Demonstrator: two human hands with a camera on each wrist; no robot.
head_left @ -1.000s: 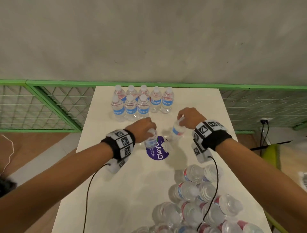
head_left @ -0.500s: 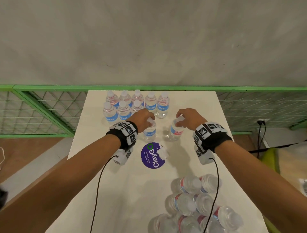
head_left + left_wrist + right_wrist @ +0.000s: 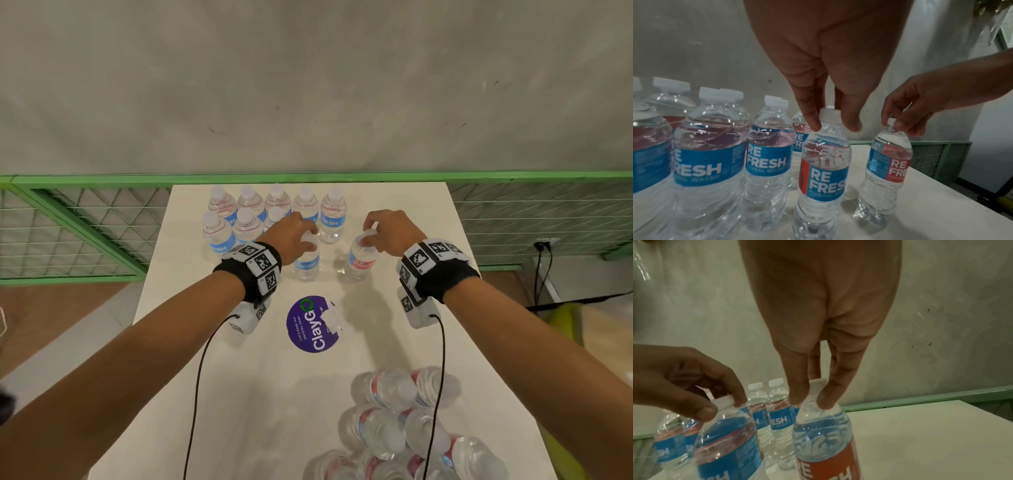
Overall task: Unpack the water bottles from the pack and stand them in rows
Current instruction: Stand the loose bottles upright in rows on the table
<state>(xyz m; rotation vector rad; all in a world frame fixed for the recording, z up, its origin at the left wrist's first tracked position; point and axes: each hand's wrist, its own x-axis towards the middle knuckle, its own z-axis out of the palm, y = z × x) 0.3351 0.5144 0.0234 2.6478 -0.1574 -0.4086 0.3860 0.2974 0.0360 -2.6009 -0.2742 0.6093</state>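
Note:
Two clear Refresh water bottles stand upright on the white table (image 3: 404,342), in line with the nearer row. My left hand (image 3: 309,240) (image 3: 831,121) pinches the cap and neck of the left bottle (image 3: 306,265) (image 3: 824,170) from above. My right hand (image 3: 369,236) (image 3: 809,396) pinches the neck of the right bottle (image 3: 359,262) (image 3: 826,444), which shows a red label. Several standing bottles (image 3: 246,219) (image 3: 711,154) form two rows at the far left. The opened pack of lying bottles (image 3: 394,431) is at the near right.
A round purple ClayGo sticker (image 3: 312,323) with a torn white scrap lies mid-table. A green mesh railing (image 3: 85,233) runs behind and beside the table, with a grey wall beyond. Wrist-camera cables (image 3: 197,394) hang from both wrists over the table.
Both hands carried their bottles away from the purple sticker toward the far rows. The right bottle went from tilted to upright, and both now stand on the table.

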